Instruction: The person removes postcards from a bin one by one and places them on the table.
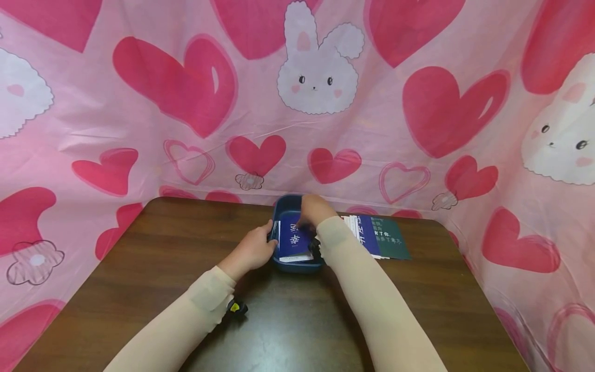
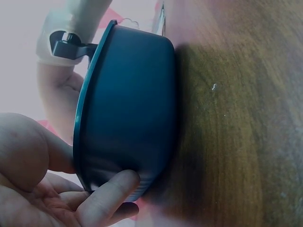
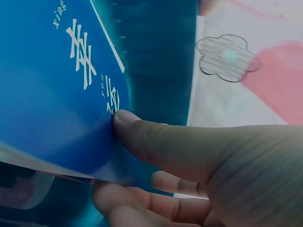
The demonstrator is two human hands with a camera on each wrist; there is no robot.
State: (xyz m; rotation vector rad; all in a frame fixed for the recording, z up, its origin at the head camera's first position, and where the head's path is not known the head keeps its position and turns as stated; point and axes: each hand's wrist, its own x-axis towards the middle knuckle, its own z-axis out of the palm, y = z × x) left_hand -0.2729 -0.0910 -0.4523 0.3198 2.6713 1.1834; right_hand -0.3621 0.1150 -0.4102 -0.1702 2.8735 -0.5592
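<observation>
Cream-sleeved right fingers (image 3: 147, 139) pinch a white-lettered blue card (image 3: 47, 109)

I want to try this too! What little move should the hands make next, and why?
Maybe the right hand should gently lower the card flat into the box, then let go. It pinches the card's edge with thumb and fingers, right over the box, and the left hand grips the box's side, which should keep it steady.
</observation>
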